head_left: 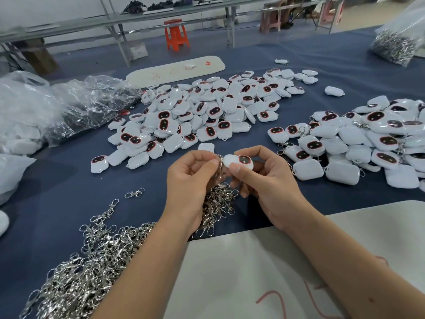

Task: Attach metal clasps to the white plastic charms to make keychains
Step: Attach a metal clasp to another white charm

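My right hand (264,180) pinches a white plastic charm (238,161) with a dark red-rimmed face, held above the blue table. My left hand (190,180) pinches a metal clasp (220,164) at the charm's left end; the clasp hangs down between both hands. Below them lies a heap of loose metal clasps (92,261) that reaches to the bottom left. A big pile of charms without clasps (202,111) covers the middle of the table. At the right sits a pile of charms with clasps on them (358,143).
Crumpled clear plastic bags (57,107) lie at the left. A bag of clasps (395,44) stands far right. A white board with red marks (264,272) lies under my forearms, another board (177,67) farther back. An orange stool (176,34) stands beyond the table.
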Motion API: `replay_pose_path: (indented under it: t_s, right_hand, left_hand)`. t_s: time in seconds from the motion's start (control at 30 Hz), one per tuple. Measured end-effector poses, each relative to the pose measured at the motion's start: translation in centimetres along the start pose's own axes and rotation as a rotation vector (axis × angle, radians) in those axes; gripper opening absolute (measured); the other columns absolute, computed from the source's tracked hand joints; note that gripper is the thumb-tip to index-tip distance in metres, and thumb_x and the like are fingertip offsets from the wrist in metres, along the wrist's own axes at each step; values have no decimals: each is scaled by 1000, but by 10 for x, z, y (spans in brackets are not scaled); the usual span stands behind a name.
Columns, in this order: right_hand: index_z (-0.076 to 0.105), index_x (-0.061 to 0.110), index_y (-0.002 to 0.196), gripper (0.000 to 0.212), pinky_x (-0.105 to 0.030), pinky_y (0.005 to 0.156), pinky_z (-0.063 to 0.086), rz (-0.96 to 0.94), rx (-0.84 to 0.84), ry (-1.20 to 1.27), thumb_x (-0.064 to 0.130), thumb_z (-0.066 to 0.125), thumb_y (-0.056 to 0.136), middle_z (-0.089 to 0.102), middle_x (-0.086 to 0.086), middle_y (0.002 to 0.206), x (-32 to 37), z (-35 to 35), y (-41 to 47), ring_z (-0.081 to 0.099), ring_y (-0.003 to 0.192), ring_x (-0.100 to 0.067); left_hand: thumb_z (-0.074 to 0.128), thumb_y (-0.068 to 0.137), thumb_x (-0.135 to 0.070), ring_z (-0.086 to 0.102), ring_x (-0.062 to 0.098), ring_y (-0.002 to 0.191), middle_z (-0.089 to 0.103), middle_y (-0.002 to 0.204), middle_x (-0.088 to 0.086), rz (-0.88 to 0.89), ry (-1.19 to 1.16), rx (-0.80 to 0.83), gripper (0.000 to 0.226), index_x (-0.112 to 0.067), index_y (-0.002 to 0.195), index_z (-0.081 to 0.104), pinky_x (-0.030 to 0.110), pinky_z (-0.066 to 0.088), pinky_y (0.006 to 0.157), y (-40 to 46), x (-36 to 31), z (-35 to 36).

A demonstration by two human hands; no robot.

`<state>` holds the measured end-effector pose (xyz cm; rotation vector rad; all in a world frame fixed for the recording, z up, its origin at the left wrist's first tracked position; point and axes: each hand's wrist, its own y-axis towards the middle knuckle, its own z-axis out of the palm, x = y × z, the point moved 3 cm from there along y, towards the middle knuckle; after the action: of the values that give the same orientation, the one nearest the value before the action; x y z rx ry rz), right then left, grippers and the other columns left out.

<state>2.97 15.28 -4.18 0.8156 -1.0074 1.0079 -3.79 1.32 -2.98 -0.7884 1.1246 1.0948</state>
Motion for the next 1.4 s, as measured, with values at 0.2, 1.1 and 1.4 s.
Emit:
replay_pose_path:
  t_s: [0.2,1.1,1.4]
  right_hand:
    - [66,10,107,34,-25,51,47,35,-24,26,19,83,79,70,-21,81,1,-1,0,61,60,-20]
    - [65,3,110,25,-22,54,51,52,-82,-37,6,80,90,69,-10,72,-2,-2,-1,64,60,-17]
    - [67,12,113,28,-22,54,52,-17,-28,57,4,79,89,73,-19,82,6,1,-3,68,67,-19]
  left_hand:
    - [66,93,4,63,21,63,64,61,2,33,15,22,22,-14,85,73,40,55,75,-1,-1,1]
    - [69,92,-5,67,10,83,69,85,-13,536,877,149,22,-26,89,73,25,54,75,1,-14,-8]
    - [64,94,7,74,20,76,75,84,12,-41,-37,53,20,-10,96,74,28,60,78,-2,0,6]
